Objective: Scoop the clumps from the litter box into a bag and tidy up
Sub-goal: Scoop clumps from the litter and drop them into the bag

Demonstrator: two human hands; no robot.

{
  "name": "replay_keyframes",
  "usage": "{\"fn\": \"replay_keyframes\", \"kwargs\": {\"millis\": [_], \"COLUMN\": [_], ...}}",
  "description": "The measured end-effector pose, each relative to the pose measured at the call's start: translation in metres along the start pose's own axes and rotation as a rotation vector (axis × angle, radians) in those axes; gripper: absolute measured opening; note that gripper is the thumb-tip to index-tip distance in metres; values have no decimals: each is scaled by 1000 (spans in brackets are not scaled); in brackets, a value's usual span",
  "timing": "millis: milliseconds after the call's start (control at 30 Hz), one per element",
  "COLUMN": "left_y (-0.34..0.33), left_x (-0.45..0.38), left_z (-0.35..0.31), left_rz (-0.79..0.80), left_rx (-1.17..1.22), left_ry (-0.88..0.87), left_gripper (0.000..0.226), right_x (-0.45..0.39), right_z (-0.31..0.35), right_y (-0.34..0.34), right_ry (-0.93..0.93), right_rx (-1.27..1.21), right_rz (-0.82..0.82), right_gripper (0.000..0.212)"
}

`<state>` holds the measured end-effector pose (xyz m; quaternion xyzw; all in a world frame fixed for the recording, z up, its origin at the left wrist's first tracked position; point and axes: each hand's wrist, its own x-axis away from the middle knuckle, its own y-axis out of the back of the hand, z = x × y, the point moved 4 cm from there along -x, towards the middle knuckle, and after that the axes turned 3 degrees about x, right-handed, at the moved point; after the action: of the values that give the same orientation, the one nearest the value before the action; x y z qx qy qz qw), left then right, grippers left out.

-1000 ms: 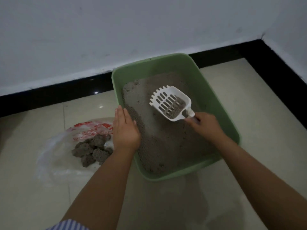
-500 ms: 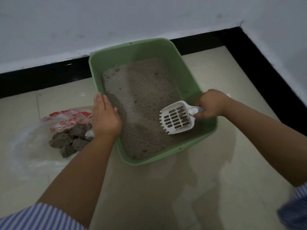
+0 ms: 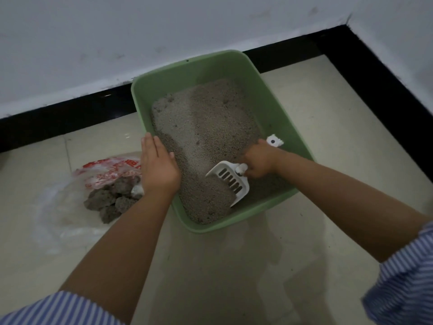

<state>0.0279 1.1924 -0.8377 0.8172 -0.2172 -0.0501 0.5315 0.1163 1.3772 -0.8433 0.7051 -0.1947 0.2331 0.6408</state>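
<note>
A green litter box (image 3: 269,90) filled with grey litter (image 3: 206,127) sits on the tiled floor by the wall. My right hand (image 3: 260,160) grips the handle of a white slotted scoop (image 3: 230,181), whose blade digs into the litter near the box's front right corner. My left hand (image 3: 158,165) rests flat on the box's left rim, holding nothing. To the left, a clear plastic bag with red print (image 3: 105,170) lies open on the floor with several grey clumps (image 3: 110,200) in it.
A white wall with a black skirting strip (image 3: 70,113) runs behind the box and turns along the right side (image 3: 386,95). Beige floor tiles (image 3: 234,266) stretch in front of the box.
The scoop has turned over and dropped from above the litter into its front right part, with my right hand now over the box. My left hand stays on the rim.
</note>
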Motion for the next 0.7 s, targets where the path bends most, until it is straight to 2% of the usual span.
{"fn": "replay_keyframes", "kwargs": {"millis": [100, 200, 400, 533, 700], "left_y": [1, 1, 2, 2, 3], "left_x": [0, 0, 0, 0, 1], "left_z": [0, -1, 0, 2, 2], "left_rz": [-6, -4, -7, -19, -21], "left_rx": [3, 21, 66, 93, 115], "left_ry": [-5, -12, -16, -13, -4], "left_gripper": [53, 53, 53, 52, 52], "right_x": [0, 4, 6, 10, 20], "right_z": [15, 19, 20, 14, 0], "right_y": [-8, -25, -32, -32, -25], "right_ry": [30, 28, 12, -22, -65], "right_rx": [-155, -329, -511, -663, -752], "right_rz": [-43, -56, -57, -72, -181], "right_gripper": [38, 32, 44, 29, 32]}}
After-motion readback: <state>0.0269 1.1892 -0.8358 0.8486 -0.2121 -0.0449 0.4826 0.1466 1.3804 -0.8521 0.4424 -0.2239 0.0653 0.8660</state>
